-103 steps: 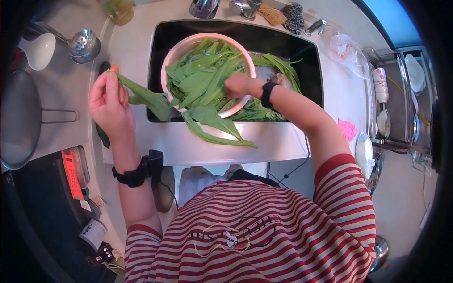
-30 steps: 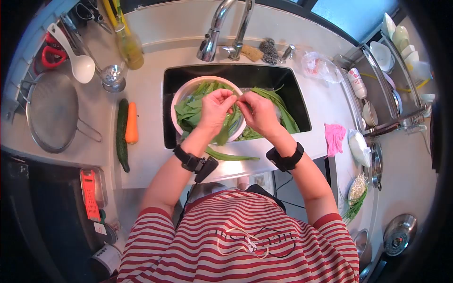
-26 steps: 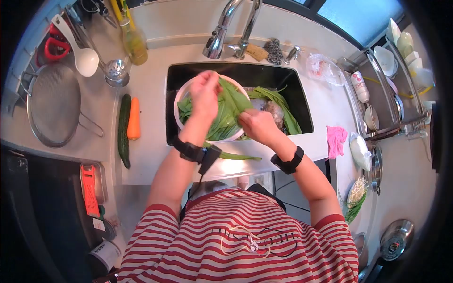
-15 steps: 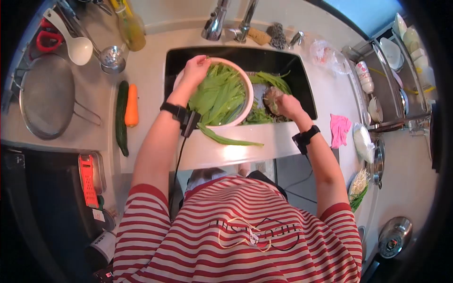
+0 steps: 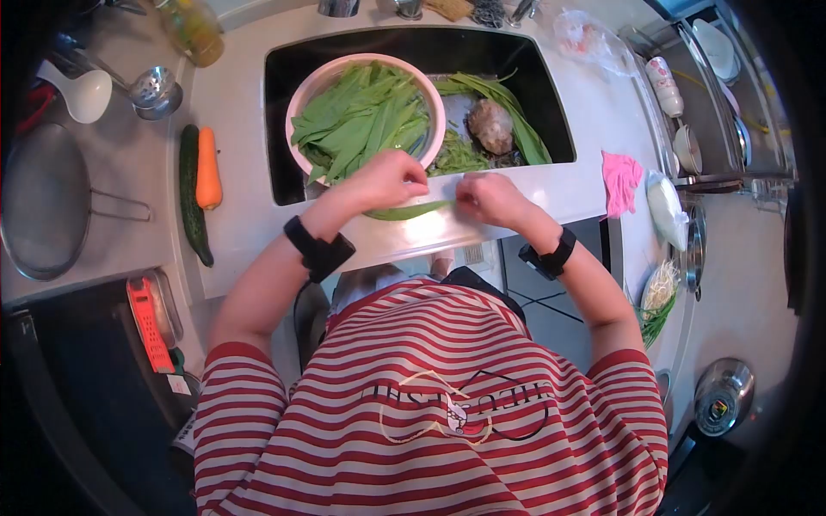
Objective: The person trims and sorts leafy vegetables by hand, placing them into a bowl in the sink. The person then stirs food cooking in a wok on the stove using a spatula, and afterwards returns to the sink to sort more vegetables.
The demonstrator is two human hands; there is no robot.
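My right hand is closed on one end of a long green leaf that lies along the front rim of the sink. Just above the leaf is my left hand, its fingers curled together; what they hold, if anything, is too small to make out. Behind it, a pink-rimmed basin full of green leaves stands in the black sink. To the basin's right in the sink lie a brown lumpy root, long leaves and green scraps.
A cucumber and a carrot lie left of the sink, beside a strainer. On the right are a pink cloth, a white bag and a dish rack. The faucet is behind.
Both hands have come toward the sink's front edge, the left from the basin and the right from the root. My right hand has taken the end of the leaf lying there.
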